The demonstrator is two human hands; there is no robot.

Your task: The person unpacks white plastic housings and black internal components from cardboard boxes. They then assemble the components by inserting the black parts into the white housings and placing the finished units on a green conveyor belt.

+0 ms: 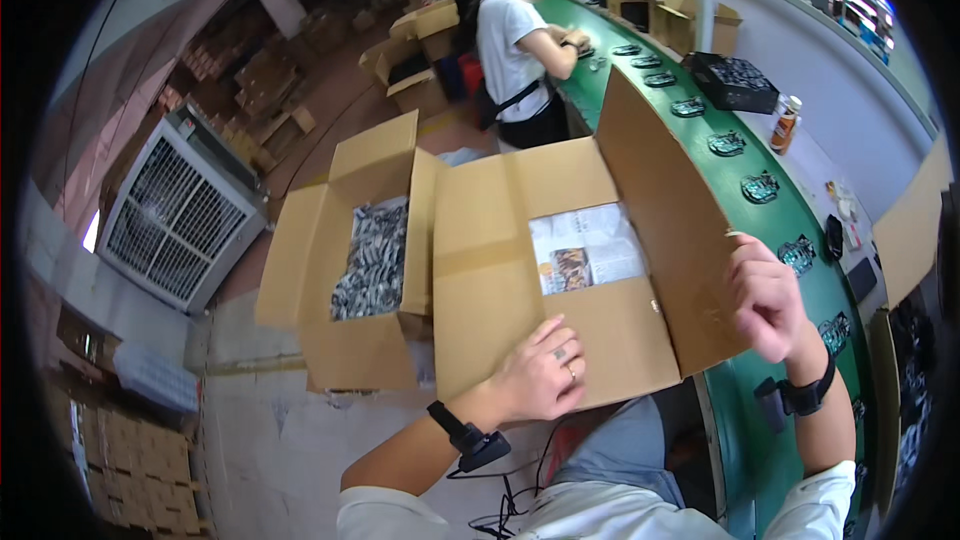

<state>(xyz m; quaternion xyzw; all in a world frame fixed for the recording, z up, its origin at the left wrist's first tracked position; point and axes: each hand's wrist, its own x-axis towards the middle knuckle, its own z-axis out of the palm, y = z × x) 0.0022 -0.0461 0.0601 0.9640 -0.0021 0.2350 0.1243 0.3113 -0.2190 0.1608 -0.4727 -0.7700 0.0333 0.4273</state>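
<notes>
A large open cardboard box (pixel 480 315) stands in front of me with its flaps spread. Inside it lies a whitish printed sheet (pixel 600 250) with a small colour picture. My left hand (pixel 545 370), wearing rings, rests on the near-left part of the box with its fingers loosely bent. At the outer edge of the raised right flap (pixel 675 230), my right hand (pixel 768 295) is closed, pinching the cardboard. Both wrists carry black bands with small devices. Just left stands another open box (pixel 325 345), packed with many bagged dark items (pixel 372 260).
A green conveyor belt (pixel 700 145) runs along the right, carrying several packaged items (pixel 760 187). Beside it are a black bin (pixel 735 82) and an orange-white bottle (pixel 786 125). A co-worker (pixel 515 45) stands farther up the belt. A large air cooler (pixel 180 215) stands at left.
</notes>
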